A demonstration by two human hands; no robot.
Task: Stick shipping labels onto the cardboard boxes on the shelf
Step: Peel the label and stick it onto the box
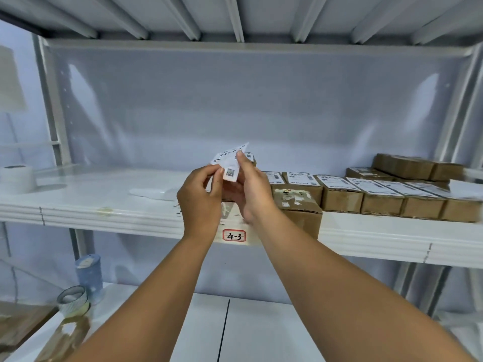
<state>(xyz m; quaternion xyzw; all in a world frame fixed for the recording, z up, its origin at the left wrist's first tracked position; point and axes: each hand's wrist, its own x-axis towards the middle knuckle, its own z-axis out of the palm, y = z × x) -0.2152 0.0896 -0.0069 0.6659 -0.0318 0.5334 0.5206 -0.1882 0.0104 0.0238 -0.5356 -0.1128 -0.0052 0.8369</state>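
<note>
At the left of the frame we see a white roll (pixel 17 178) resting on the white shelf (pixel 104 197). In the centre, raised in front of the shelf, we find the person's left hand (pixel 201 194), its thumb and curled fingers pinching the lower left edge of a shipping label (pixel 230 164). Just beside it, the right hand (pixel 252 190) clamps the label's upper right part with its fingertips. Below the hands, a shelf tag (pixel 234 235) reads 4-3. To the right we see cardboard boxes (pixel 381 203) in a row on the shelf, with labels on top.
</note>
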